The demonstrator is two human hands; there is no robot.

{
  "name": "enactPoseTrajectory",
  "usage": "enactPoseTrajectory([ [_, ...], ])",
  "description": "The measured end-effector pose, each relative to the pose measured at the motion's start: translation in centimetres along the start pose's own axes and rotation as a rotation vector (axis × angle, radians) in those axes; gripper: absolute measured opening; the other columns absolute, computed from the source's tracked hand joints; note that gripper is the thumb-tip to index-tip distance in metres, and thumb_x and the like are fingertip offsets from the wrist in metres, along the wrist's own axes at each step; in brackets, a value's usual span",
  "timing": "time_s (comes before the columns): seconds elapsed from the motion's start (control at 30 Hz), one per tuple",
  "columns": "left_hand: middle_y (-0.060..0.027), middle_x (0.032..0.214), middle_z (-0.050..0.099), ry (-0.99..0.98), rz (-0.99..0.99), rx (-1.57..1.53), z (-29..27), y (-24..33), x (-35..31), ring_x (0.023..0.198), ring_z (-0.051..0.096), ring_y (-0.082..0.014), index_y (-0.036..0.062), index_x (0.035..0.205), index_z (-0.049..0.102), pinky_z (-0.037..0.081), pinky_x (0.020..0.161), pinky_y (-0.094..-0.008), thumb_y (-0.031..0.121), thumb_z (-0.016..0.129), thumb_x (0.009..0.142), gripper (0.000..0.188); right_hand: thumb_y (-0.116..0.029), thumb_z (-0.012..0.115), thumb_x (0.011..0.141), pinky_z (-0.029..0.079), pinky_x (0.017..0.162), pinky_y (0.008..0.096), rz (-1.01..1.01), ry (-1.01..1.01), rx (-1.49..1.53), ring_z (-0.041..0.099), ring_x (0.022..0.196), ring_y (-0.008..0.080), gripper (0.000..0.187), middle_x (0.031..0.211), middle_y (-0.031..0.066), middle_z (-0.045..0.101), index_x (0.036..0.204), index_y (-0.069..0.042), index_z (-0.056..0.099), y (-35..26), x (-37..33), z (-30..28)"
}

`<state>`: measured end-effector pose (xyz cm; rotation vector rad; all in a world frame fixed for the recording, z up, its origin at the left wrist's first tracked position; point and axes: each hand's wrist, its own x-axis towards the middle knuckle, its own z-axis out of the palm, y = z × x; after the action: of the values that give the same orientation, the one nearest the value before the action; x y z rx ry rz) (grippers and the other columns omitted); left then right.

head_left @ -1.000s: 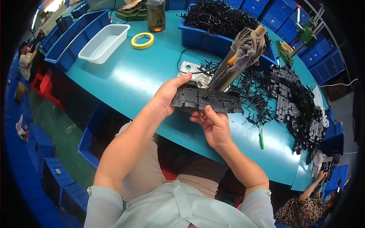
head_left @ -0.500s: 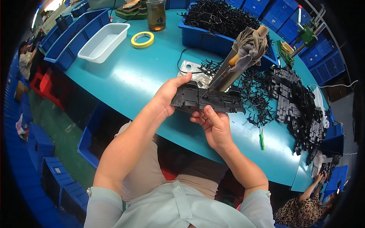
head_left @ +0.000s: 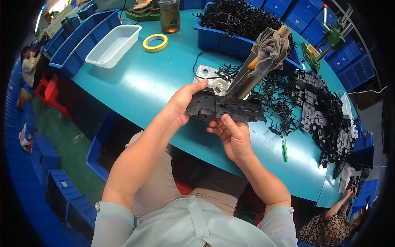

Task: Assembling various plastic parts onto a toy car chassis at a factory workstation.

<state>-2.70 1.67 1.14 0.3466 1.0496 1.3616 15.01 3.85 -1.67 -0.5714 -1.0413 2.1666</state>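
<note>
- Gripped by both hands, centre of frame: long black part (head_left: pixel 205 103); held above the near side of the teal table (head_left: pixel 135 99).
- Left end clasped by left hand (head_left: pixel 180 101), thumb laid at the upper corner, fingers hidden beneath.
- Near edge pinched by right hand (head_left: pixel 235 140), thumb at the edge, fingers curled under, partly hidden.
- Slim dark rod (head_left: pixel 234 89) slanted down to the part's upper face; exact contact can't be told. Grey cloth (head_left: pixel 268 49) wrapped around the stand just above.
- Metal plate (head_left: pixel 200 77) partly covered, just behind the part.
- Loose black strips heaped in blue bin (head_left: pixel 224 44), top centre; more scattered right of the part.
- Pile of black parts (head_left: pixel 314 113) spread at right of frame; green-handled tool (head_left: pixel 285 153) laid left of its lower end.
- Yellow tape roll (head_left: pixel 155 49) and white tray (head_left: pixel 113 46) placed upper left.
</note>
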Motion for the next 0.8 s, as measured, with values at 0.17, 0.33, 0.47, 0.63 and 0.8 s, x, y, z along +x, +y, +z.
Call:
enactPoseTrajectory([
  [0.17,-0.0100,0.093,0.065,-0.017,-0.005,0.004,-0.3,-0.3,0.2,0.079,0.066,-0.0178,0.0023,0.105,0.057,0.054,0.070,-0.0306,0.035,0.055,0.090,0.036,-0.023,0.058,0.092,0.055,0.075,0.0358,0.012,0.017,0.018,0.062,0.085,0.0183,0.028,0.098,0.0099,0.064,0.108,-0.001,0.056,0.2,-0.1,-0.1],
  [0.33,-0.0109,0.095,0.065,-0.031,-0.004,-0.009,-0.4,0.0,0.5,0.079,0.066,-0.0183,0.0019,0.106,0.057,0.055,0.071,-0.0315,0.035,0.055,0.090,0.037,-0.020,0.058,0.091,0.055,0.075,0.0355,0.004,0.012,0.039,0.062,0.084,0.0186,0.025,0.099,0.0100,0.063,0.108,-0.001,0.056,0.1,0.4,-0.1],
  [0.47,-0.0131,0.098,0.066,-0.106,-0.028,-0.086,-0.8,0.8,0.0,0.082,0.067,-0.0206,0.0002,0.107,0.058,0.056,0.073,-0.0337,0.034,0.054,0.090,0.038,-0.017,0.060,0.090,0.054,0.074,0.0358,0.024,0.000,0.053,0.063,0.083,0.0185,0.022,0.096,0.0087,0.063,0.107,-0.003,0.057,0.4,1.1,0.4],
  [0.63,-0.0132,0.096,0.066,-0.063,0.031,-0.248,-1.4,-1.2,1.0,0.079,0.066,-0.0219,0.0003,0.105,0.060,0.054,0.072,-0.0346,0.028,0.057,0.089,0.032,-0.021,0.059,0.090,0.056,0.072,0.0350,0.017,0.093,-0.015,0.065,0.082,0.0173,0.024,0.094,0.0083,0.065,0.107,-0.005,0.055,1.0,0.3,0.3],
  [0.8,-0.0105,0.084,0.065,0.007,0.043,-0.111,0.7,-1.4,0.0,0.070,0.064,-0.0197,-0.0013,0.096,0.062,0.052,0.063,-0.0316,0.032,0.061,0.087,0.034,-0.024,0.058,0.092,0.056,0.068,0.0296,-0.035,0.132,-0.057,0.062,0.079,0.0148,0.024,0.091,0.0072,0.064,0.101,-0.002,0.058,0.5,-1.0,-1.2],
])
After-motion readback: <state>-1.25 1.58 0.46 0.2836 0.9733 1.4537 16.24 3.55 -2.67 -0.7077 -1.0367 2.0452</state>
